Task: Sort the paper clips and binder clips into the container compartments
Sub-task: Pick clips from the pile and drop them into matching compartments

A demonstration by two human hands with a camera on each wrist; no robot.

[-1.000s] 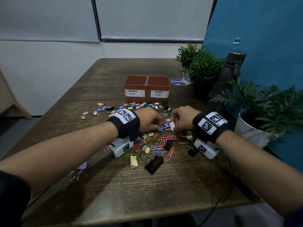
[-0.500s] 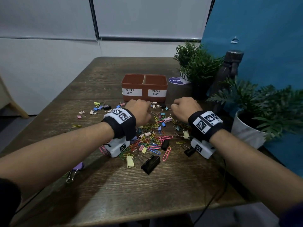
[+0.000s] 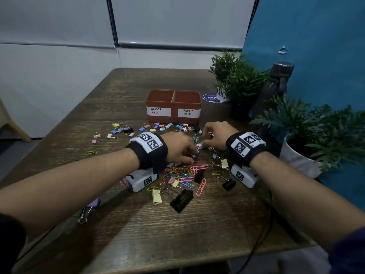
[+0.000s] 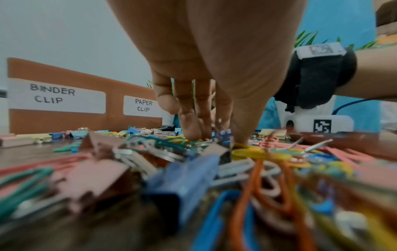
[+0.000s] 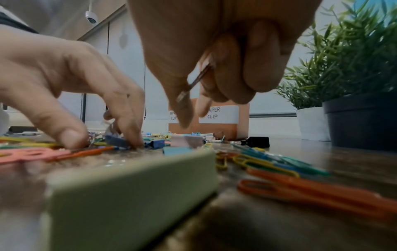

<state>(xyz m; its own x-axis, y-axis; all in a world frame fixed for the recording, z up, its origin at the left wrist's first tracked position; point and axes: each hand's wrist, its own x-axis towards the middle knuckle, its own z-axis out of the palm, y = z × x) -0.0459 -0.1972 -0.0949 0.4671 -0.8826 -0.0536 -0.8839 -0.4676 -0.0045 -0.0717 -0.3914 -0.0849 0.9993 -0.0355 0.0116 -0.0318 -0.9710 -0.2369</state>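
A brown two-compartment container, labelled BINDER CLIP on the left and PAPER CLIP on the right, stands beyond a pile of coloured paper clips and binder clips. My left hand reaches down into the pile. In the left wrist view its thumb and fingertips sit on either side of a small blue binder clip. My right hand hovers just right of it, fingers curled. In the right wrist view a silver binder clip handle sticks out of its grip. A pink binder clip lies by its thumb.
Small binder clips are strewn in front of the container. A large black binder clip and a purple one lie nearer me. Potted plants, a white pot and a dark bottle crowd the right side.
Both hands went forward toward the container and came back. The left hand has dropped into the pile nearer me; the right hand shifted slightly back.
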